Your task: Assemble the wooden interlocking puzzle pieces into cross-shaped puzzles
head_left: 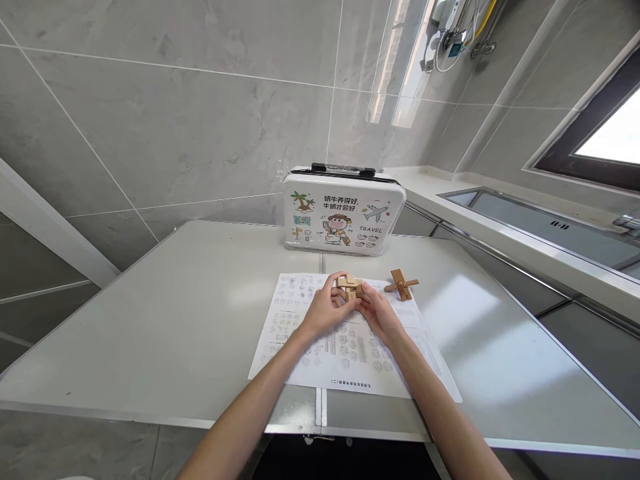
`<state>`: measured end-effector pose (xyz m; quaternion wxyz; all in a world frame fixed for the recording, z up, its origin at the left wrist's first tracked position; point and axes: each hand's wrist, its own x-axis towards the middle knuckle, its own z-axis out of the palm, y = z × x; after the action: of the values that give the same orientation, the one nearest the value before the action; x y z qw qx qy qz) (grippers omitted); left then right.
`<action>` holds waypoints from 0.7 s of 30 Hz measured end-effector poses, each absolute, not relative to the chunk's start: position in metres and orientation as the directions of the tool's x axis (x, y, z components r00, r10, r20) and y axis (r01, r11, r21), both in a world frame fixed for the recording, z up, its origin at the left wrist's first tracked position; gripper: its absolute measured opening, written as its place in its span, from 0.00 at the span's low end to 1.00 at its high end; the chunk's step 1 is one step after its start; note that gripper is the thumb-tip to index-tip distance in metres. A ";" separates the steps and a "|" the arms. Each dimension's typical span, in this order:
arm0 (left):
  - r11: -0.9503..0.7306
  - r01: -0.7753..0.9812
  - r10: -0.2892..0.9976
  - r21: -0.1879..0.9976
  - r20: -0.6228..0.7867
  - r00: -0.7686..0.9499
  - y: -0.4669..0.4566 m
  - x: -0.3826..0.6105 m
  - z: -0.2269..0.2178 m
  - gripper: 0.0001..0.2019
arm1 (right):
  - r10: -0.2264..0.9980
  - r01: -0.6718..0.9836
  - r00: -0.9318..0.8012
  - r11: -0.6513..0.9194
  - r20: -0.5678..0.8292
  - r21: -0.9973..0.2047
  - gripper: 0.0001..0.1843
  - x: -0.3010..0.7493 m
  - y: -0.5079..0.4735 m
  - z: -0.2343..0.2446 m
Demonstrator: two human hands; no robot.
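Note:
Between my two hands is a light wooden interlocking puzzle (351, 283), made of several notched blocks. My left hand (325, 308) grips it from the left, with the thumb along its near side and fingers curled behind. From the right, my right hand (379, 311) closes its fingers on the same puzzle. Parts of the puzzle are hidden by my fingers. Under both hands lies a large white instruction sheet (295, 363) printed with small diagrams. A darker brown wooden cross-shaped puzzle (401, 285) rests just right of my right hand, at the sheet's upper right edge.
A white cartoon-printed case (345, 213) with a black handle stands at the back of the white folding table (150, 320), against grey wall tiles. To the right runs a counter with a sink (550, 223). A metal-edged seam crosses the table's middle.

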<state>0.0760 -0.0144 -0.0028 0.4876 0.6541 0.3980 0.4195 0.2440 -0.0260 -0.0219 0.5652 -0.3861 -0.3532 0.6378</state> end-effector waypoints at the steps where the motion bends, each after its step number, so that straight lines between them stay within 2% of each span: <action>1: -0.208 0.117 0.931 0.971 0.160 0.329 -0.014 0.076 -0.003 0.34 | 0.995 -0.435 -0.052 -0.103 -0.089 -0.894 0.24 0.244 -0.026 -0.021; 9: -0.210 0.142 0.908 0.967 0.139 0.396 -0.015 0.076 -0.005 0.33 | 0.995 -0.371 -0.032 -0.098 -0.092 -0.923 0.27 0.242 -0.030 -0.015; 15: -0.192 0.168 0.900 0.967 0.105 0.423 -0.017 0.074 0.000 0.35 | 0.992 -0.246 -0.048 -0.123 -0.115 -0.961 0.28 0.244 -0.029 -0.020; 21: -0.186 0.168 0.910 0.968 0.106 0.400 -0.015 0.075 -0.003 0.34 | 0.998 -0.166 -0.006 -0.069 -0.069 -0.984 0.31 0.240 -0.031 -0.022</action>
<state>0.0754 -0.0146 -0.0028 0.4967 0.6732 0.4004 0.3738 0.2397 -0.0310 -0.0217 0.5222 -0.4735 -0.4392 0.5569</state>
